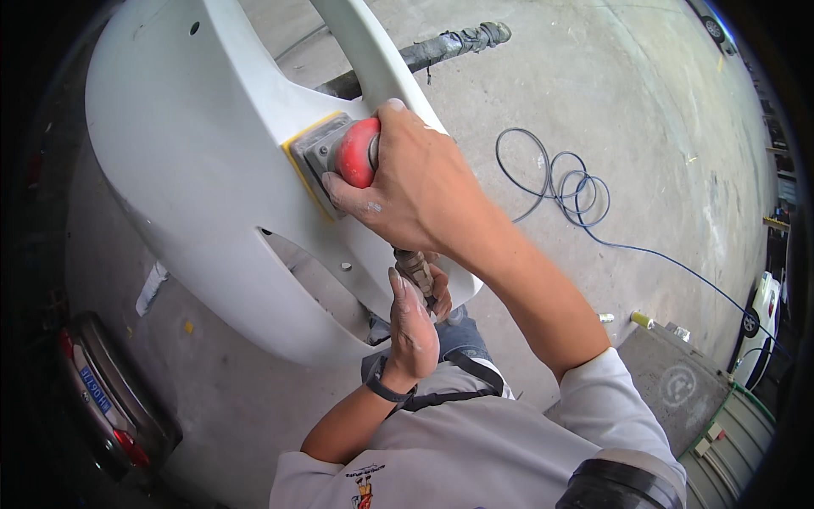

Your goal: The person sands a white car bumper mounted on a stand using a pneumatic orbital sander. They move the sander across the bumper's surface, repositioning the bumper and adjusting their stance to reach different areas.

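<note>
My right hand [415,182] is wrapped round the red, rounded head of an air sander [357,153]. Its square grey pad, edged with yellow sandpaper [297,161], lies against a white car bumper [182,153]. Below the sander, my left hand [413,327] is curled round the metal air-hose coupling [413,269] at the tool's tail; its fingers partly show on the far side. White dust coats the fingers of both hands. Openings in the bumper show to the far side of the pad and nearer to me.
A dark wrapped stand arm [449,48] pokes out from behind the bumper. Thin dark hose [555,197] lies coiled on the concrete floor to the right. One dark car [114,399] is parked lower left, and a grey box-like block [666,382] stands lower right.
</note>
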The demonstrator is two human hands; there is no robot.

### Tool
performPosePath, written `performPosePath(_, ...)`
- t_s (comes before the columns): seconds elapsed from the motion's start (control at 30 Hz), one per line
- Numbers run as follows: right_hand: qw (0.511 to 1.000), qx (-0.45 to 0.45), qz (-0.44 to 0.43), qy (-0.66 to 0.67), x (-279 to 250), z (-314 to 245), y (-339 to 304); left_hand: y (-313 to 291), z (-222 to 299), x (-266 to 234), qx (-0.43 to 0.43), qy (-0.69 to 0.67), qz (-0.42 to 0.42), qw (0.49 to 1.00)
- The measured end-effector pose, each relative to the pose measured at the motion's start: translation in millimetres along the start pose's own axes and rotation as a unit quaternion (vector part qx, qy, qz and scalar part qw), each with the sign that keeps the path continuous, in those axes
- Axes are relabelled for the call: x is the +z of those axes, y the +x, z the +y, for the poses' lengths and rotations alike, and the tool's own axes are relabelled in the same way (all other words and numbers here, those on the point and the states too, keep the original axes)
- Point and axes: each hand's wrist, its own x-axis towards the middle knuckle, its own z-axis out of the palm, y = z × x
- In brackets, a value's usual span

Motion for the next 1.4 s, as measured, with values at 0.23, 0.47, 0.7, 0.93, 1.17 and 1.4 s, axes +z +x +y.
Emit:
performPosePath(0.23, 0.998, 0.004, 0.040, -0.042, -2, -1, -6, 0, -7, 7, -0.020, 0.030, 0.007, 0.999)
performPosePath(0.47, 0.997, 0.043, 0.004, -0.056, -8, 0, 8, 9, -2, -1, -0.004, 0.011, -0.036, 0.999)
performPosePath(0.7, 0.997, 0.052, 0.027, -0.040, 5, 0, -24, -4, -21, -7, -0.037, 0.092, 0.001, 0.995)
performPosePath(0.93, 0.996, 0.057, 0.034, -0.063, -3, -5, 16, 21, 3, -5, -0.002, 0.014, -0.019, 1.000)
performPosePath(1.17, 0.988, 0.153, -0.004, -0.017, 14, 1, -49, -19, -40, -24, -0.008, 0.080, -0.053, 0.995)
performPosePath(1.4, 0.977, 0.212, 0.032, 0.013, 45, 16, -113, -60, -72, -57, -0.095, 0.108, -0.067, 0.987)
